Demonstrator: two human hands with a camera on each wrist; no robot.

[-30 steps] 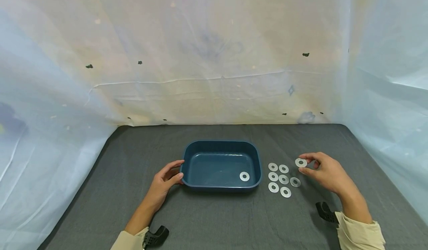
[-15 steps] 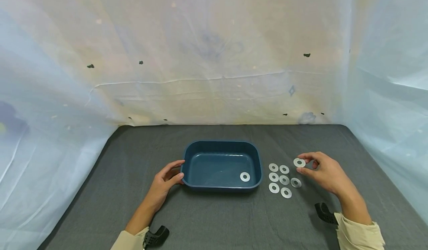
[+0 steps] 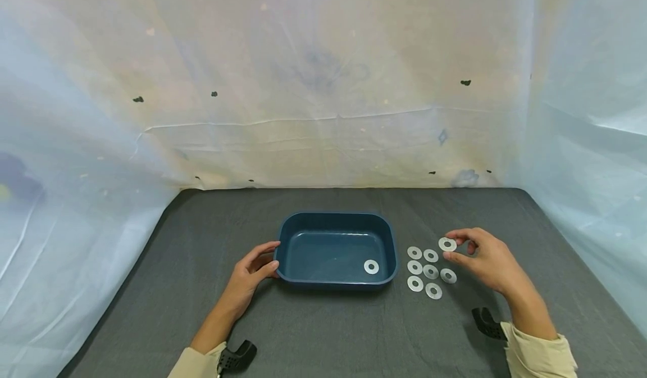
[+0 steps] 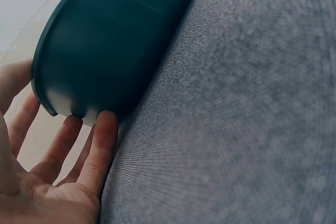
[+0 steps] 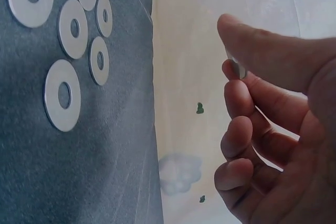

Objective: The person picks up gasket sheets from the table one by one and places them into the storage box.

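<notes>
So the right hand [image 3: 484,260] is pinching one flat silver metal washer [image 3: 447,244] between thumb and fingertips, holding it up off the dark grey cloth-covered table [image 3: 202,288], just right of the loose washers and well short of the bin. In the right wrist view you're only seeing its thin edge peeking out between thumb and index finger. The left hand [image 3: 247,274] is resting against the left end of the dark teal rectangular plastic bin [image 3: 288,226], fingers fairly straight along the wall and thumb up near the rim, more steadying than gripping. Progress-wise I'd say it's early: one washer in the bin [image 3: 371,266] is lying near its right end, while six more washers [image 3: 427,271] are sitting in a cluster on the table just beside the bin's right side. A pale wrinkled sheet [image 3: 323,86] is hanging behind everything.
</notes>
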